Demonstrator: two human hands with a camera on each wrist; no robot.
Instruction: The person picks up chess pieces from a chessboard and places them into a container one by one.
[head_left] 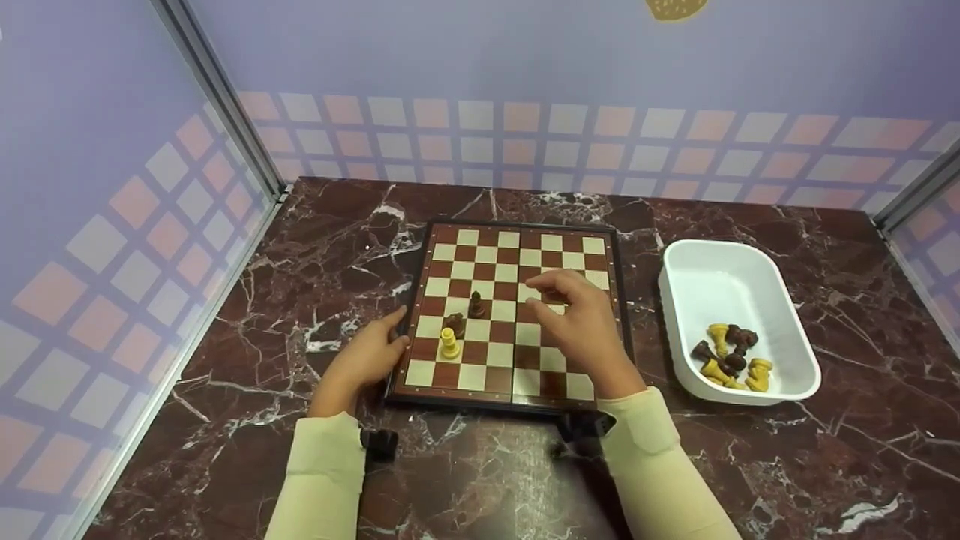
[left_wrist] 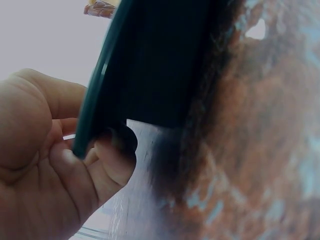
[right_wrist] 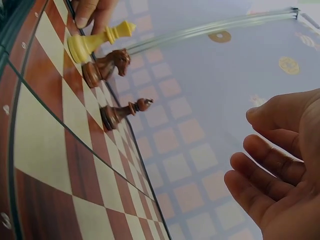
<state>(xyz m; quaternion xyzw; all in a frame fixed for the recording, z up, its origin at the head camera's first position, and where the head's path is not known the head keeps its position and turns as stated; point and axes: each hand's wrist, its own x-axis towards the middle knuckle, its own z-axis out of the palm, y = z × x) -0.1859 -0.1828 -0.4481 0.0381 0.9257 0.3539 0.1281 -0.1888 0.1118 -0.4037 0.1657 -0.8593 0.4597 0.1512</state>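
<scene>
A brown-and-cream chessboard (head_left: pixel 491 352) lies on the table with three pieces standing on its left half. They are a tall yellow chess piece with a narrow tip (right_wrist: pixel 82 47), a dark brown knight (right_wrist: pixel 102 69) and a dark brown bishop (right_wrist: pixel 117 115). At the board's left edge, my left hand (head_left: pixel 366 352) grips the rim, its thumb and curled fingers on either side of it in the left wrist view. Over the right half hovers my right hand (head_left: pixel 577 326), fingers loosely curved, thumb apart from them, holding nothing.
A white plastic tub (head_left: pixel 720 266) stands right of the board, with several yellow and brown chess pieces (head_left: pixel 739 337) in its near end. Under everything is a dark red marbled table (head_left: pixel 337 247). Walls with a pink and white check pattern (head_left: pixel 517 135) border the back and sides.
</scene>
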